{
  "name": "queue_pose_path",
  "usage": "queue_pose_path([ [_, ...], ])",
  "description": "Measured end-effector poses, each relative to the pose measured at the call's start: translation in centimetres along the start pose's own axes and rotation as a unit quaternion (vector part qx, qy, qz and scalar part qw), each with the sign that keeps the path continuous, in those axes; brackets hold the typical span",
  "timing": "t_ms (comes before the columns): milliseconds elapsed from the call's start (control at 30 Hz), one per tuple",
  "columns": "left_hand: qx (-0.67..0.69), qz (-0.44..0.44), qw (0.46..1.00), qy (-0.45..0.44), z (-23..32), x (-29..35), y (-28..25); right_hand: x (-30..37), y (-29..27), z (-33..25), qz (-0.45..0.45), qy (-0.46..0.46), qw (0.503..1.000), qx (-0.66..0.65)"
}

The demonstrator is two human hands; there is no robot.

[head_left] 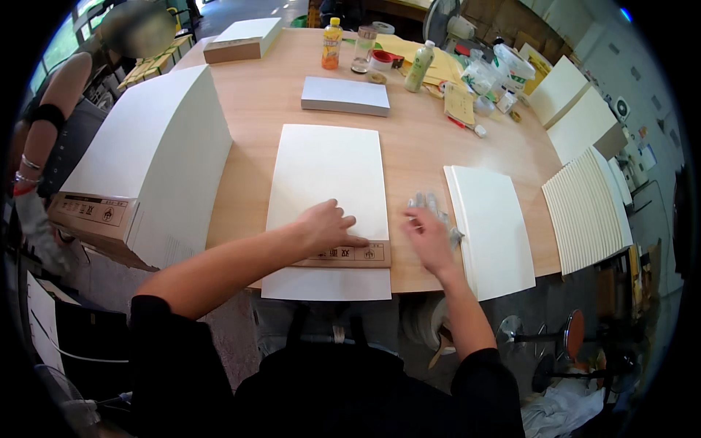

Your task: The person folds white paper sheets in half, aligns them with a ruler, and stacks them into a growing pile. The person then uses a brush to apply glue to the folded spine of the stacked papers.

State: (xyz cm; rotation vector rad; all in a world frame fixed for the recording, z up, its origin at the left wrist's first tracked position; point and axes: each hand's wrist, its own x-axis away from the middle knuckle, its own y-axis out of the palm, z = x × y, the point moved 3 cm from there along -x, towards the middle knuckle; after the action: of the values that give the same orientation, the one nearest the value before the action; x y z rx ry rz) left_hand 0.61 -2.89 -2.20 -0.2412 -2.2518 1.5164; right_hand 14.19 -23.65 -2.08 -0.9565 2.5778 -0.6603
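In front of me lies a white board or sheet [328, 168], with a brown printed cardboard strip [376, 253] across its near end. A white sheet [326, 285] extends below the strip, past the table edge. My left hand [330, 228] rests over the board and strip, fingers spread, holding nothing visible. My right hand [432, 237] is just right of the board, fingers curled together; whatever they may hold is hidden. Beside it on the table is a pale grey glove [431, 201]. Further right lies a short stack of white boards [496, 226].
A tall white stack [153, 139] stands left; a person's gloved hand [40, 230] is beyond it. A white block [345, 97], orange-drink bottle [331, 45], glass jar [363, 51], green bottle [419, 67] and clutter are farther back. A stepped stack [588, 212] stands right.
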Motion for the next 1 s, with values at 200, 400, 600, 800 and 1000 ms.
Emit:
queue_pose_path([
  [200,0.033,-0.062,0.997,0.013,0.0,-1.7,-1.3,0.5,-2.8,4.4,0.037,-0.19,0.937,0.29],
  [400,0.069,-0.075,0.995,0.021,-0.3,-1.0,-1.5,6.1,1.6,-3.7,-0.062,-0.382,0.884,0.263],
  [600,0.092,-0.039,0.995,-0.007,-0.5,-2.7,0.8,6.3,9.2,-3.8,-0.166,-0.455,0.81,0.33],
  [800,0.096,-0.046,0.994,-0.019,-0.1,-3.2,1.1,6.6,22.8,-10.0,-0.103,-0.499,0.822,0.255],
  [1000,0.081,-0.057,0.995,-0.01,-0.2,-3.6,2.5,5.8,24.2,-10.6,-0.159,-0.422,0.868,0.21],
])
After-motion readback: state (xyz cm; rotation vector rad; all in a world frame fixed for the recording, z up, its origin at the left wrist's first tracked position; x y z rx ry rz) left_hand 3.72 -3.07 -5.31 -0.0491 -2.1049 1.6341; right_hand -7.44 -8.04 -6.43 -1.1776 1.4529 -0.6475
